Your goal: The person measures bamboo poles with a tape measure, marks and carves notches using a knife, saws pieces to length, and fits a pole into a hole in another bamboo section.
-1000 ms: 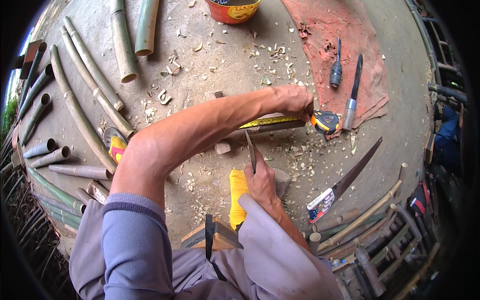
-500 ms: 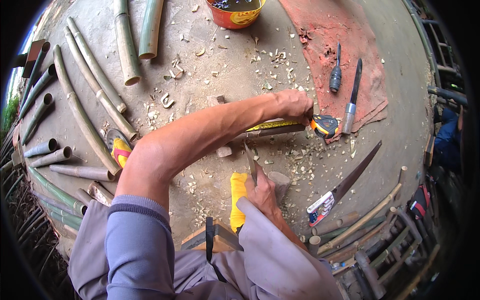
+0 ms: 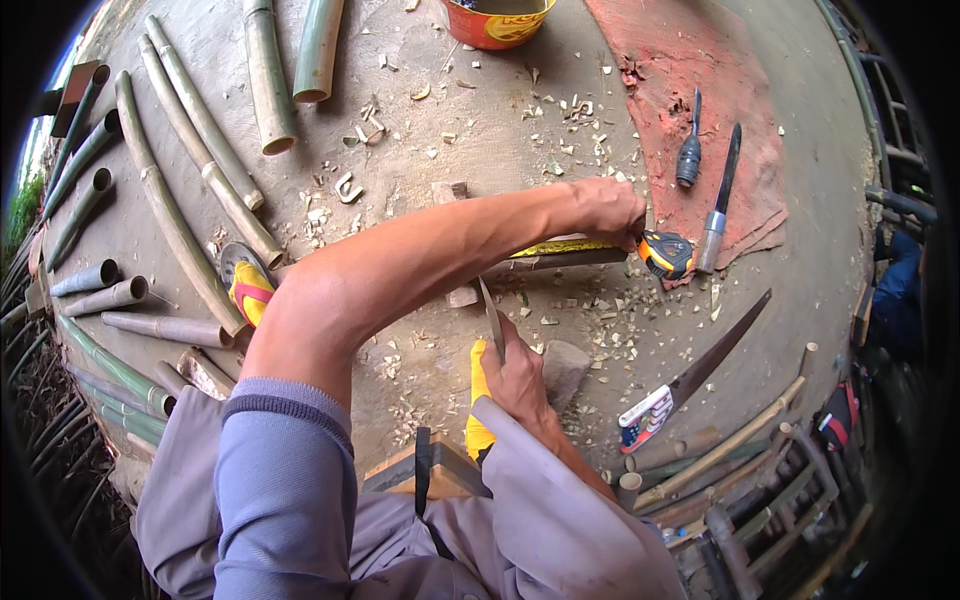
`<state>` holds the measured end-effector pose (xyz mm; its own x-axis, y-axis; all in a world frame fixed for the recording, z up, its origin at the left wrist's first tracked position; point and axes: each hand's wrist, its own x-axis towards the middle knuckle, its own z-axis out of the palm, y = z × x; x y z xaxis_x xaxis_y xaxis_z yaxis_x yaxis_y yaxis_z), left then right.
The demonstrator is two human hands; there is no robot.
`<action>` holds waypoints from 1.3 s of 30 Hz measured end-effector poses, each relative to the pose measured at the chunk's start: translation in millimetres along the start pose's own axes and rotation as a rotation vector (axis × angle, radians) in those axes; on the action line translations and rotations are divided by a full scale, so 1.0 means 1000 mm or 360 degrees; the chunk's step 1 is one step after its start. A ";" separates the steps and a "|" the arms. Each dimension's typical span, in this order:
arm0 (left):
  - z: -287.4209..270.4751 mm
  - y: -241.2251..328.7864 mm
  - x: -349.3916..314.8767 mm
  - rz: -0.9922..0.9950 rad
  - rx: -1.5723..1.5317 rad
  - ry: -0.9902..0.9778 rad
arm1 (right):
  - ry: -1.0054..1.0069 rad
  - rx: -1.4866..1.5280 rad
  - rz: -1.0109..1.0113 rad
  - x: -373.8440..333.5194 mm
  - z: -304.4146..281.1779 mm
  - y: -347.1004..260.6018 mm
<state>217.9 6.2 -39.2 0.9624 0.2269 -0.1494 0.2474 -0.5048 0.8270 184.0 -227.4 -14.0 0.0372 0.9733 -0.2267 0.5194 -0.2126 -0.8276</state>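
Observation:
My left arm reaches across to the right, and my left hand is closed at the right end of a split bamboo strip. It grips beside the black and orange case of a tape measure, though its fingertips are partly hidden. A yellow tape lies extended along the strip, its left part covered by my forearm. Below the strip, my right hand is closed around a knife, whose narrow blade points up toward the strip. The knife's handle is hidden in my fist.
A handsaw lies at right. On a red cloth rest a dark-handled pointed tool and a long knife. Bamboo lengths line the left; a red and yellow bucket stands at the top. Pale chips litter the floor.
The whole scene sits slightly farther right in the picture. My left hand stays at the tape measure and strip; my right hand keeps the knife, its blade a little higher.

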 end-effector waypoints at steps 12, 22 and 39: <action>0.000 0.002 -0.001 -0.0012 0.0042 0.0000 | -0.0045 -0.0021 -0.0033 0.006 0.010 0.005; 0.000 0.001 -0.001 -0.0016 0.0030 0.0000 | -0.0109 0.0027 0.0038 0.010 0.013 0.003; 0.000 0.001 0.000 -0.0015 0.0032 -0.0003 | -0.0119 0.0001 0.0060 0.010 0.015 0.005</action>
<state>217.9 5.8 -38.6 0.9601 0.2303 -0.1583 0.2588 -0.5192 0.8145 174.2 -219.6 -27.6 -0.0075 0.9554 -0.2953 0.5186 -0.2488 -0.8181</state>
